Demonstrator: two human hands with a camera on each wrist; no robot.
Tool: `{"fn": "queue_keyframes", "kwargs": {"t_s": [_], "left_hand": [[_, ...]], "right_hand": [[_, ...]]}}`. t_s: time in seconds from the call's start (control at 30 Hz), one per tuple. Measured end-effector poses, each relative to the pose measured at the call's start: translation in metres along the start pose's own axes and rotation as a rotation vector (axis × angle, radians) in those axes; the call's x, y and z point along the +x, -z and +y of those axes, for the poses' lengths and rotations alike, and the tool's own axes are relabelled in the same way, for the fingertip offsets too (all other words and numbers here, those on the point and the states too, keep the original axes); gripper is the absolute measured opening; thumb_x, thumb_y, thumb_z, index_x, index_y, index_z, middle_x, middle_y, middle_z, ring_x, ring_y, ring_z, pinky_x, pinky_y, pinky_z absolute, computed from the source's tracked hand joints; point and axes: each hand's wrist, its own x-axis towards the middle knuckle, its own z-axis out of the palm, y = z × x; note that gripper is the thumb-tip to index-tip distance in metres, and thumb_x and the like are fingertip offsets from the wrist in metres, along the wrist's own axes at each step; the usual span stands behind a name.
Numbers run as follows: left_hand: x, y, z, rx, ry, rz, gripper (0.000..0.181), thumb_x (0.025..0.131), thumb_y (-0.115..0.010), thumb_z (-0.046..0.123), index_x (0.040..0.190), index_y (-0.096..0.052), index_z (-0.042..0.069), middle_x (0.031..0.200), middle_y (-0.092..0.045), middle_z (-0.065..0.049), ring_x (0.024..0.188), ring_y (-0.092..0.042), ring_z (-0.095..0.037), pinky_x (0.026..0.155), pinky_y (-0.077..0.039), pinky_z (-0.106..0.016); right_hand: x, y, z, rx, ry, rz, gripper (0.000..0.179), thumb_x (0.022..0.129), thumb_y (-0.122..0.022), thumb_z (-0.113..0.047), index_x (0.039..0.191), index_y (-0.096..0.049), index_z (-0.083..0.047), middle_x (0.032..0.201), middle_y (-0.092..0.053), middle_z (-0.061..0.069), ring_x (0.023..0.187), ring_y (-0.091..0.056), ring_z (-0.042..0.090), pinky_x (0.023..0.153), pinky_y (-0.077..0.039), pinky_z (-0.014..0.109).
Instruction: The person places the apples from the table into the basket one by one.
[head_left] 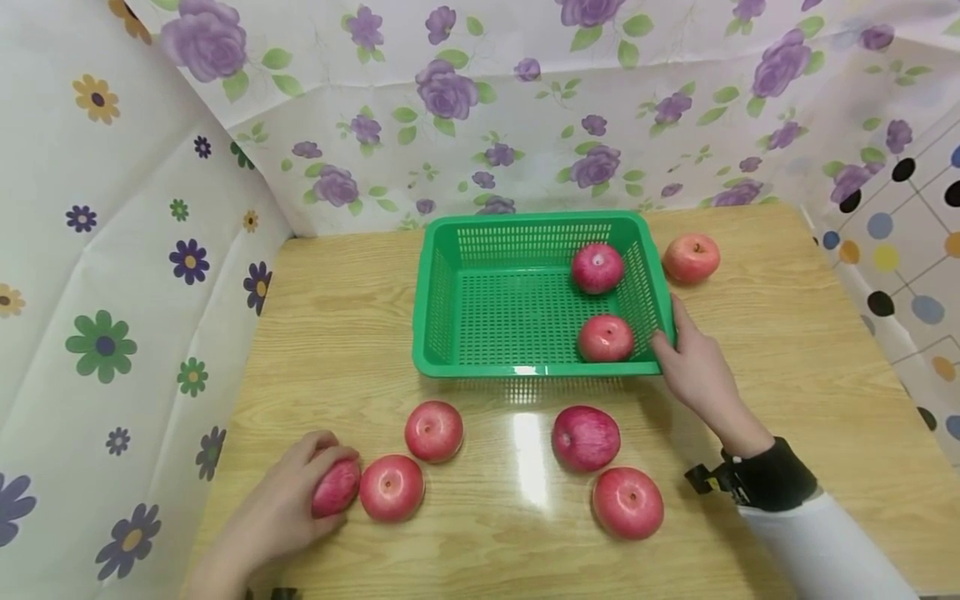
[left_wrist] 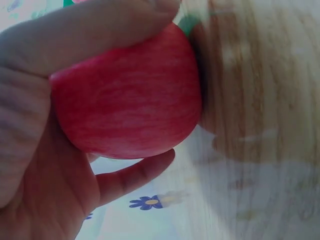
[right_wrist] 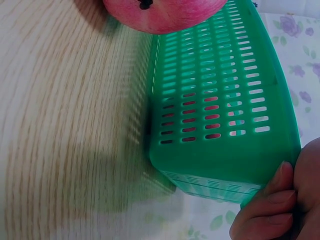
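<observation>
On the left of the table, my left hand (head_left: 279, 500) curls its fingers and thumb around a dark red apple (head_left: 337, 488). The left wrist view shows this apple (left_wrist: 127, 97) against the palm, low over the wood. Right beside it sits a red apple (head_left: 392, 488), and another apple (head_left: 434, 431) lies just behind that one. My right hand (head_left: 699, 367) grips the rim of a green plastic basket (head_left: 525, 372) near its front right corner, thumb on the inner side. Inside the basket, at its right end, are a dark red apple (head_left: 597, 268) and a lighter apple (head_left: 606, 338).
A pinkish apple (head_left: 692, 258) stands close to the basket's right wall. In front of the basket lie a dark red apple (head_left: 587, 438) and a red apple (head_left: 628, 502). Flower-patterned sheeting (head_left: 450, 150) rises behind the wooden table (head_left: 480, 550), with more on both sides.
</observation>
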Motion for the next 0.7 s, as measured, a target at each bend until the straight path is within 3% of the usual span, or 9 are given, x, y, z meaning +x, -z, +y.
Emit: {"fn": "queue_keyframes", "kwargs": {"t_s": [0.47, 0.7], "left_hand": [[0.005, 0.011, 0.000, -0.004, 0.026, 0.013, 0.079, 0.061, -0.093, 0.022, 0.132, -0.058, 0.014, 0.127, -0.054, -0.003, 0.115, -0.057, -0.029, 0.092, -0.052, -0.053], [0.014, 0.028, 0.002, -0.018, -0.014, 0.082, 0.080, 0.060, -0.093, 0.020, 0.130, -0.055, 0.011, 0.128, -0.052, -0.007, 0.111, -0.058, -0.031, 0.087, -0.055, -0.054]], "right_hand": [[-0.001, 0.002, -0.002, -0.012, 0.018, 0.010, 0.064, 0.104, -0.038, -0.032, 0.161, -0.013, -0.017, 0.128, -0.057, 0.030, 0.088, -0.061, 0.036, 0.053, -0.045, 0.034], [-0.001, 0.002, -0.002, 0.007, 0.003, -0.006, 0.064, 0.104, -0.037, -0.034, 0.161, -0.012, -0.020, 0.133, -0.054, 0.029, 0.089, -0.061, 0.036, 0.053, -0.046, 0.035]]}}
